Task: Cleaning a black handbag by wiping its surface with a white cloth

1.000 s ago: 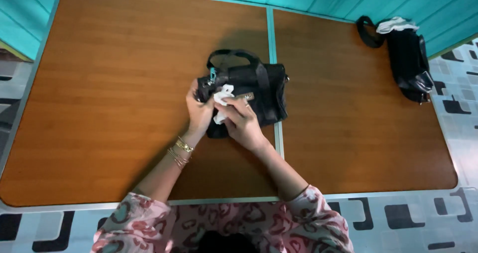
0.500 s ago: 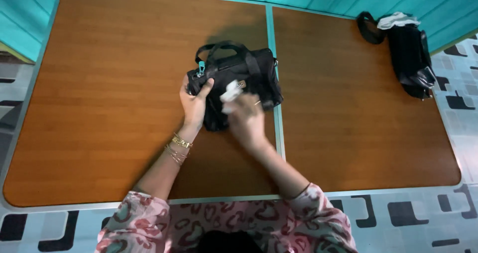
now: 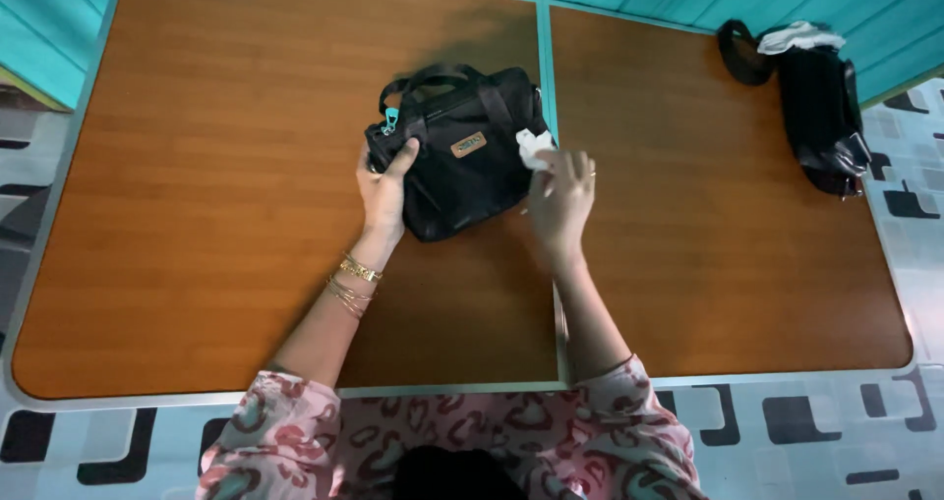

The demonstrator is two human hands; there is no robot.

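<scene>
Wiping step judged in hand. Black handbag (image 3: pixel 462 161) lies at centre frame on the wooden table (image 3: pixel 197 215), gripped at its left end by the left hand (image 3: pixel 383 190). White cloth (image 3: pixel 534 146) is pinched in the right hand (image 3: pixel 562 200) at the bag's right edge. Another pass would call for a firm hold.

A: Wooden table (image 3: pixel 226 166) with metal edging, split by a metal seam into two panels.

B: Resting directly on it: small black handbag (image 3: pixel 457 161) across the seam near the far middle; second black bag (image 3: pixel 821 117) at the far right corner, well apart, topped with a white cloth (image 3: pixel 801 36).
</scene>
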